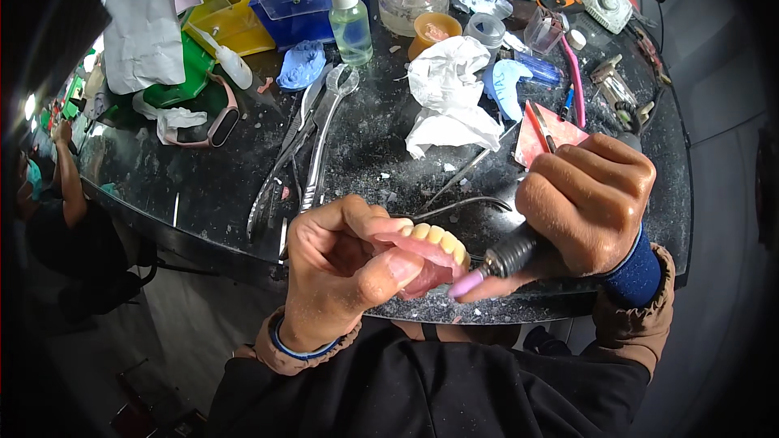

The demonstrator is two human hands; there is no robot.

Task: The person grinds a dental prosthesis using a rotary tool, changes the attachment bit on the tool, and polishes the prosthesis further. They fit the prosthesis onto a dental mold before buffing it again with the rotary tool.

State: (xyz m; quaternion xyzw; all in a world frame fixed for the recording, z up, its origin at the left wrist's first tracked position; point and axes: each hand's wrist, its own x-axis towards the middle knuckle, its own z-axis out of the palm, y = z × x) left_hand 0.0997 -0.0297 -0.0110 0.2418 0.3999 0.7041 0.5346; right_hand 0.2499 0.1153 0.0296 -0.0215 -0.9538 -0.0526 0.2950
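Fingers of the left hand (329, 272) were pinched on a cream-toothed pink denture (442, 256). To their right, a black handpiece (519, 251) was gripped by curled fingers of the right hand (588, 195), its lilac tip (467, 283) angled close to the denture. Beyond the fingers, crumpled white tissue (446, 73) was strewn on the counter (375, 150).

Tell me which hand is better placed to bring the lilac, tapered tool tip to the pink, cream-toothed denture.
Right, probably: the right hand holds the black ribbed handpiece, its lilac tip close beside the denture. The left hand is occupied gripping the denture.
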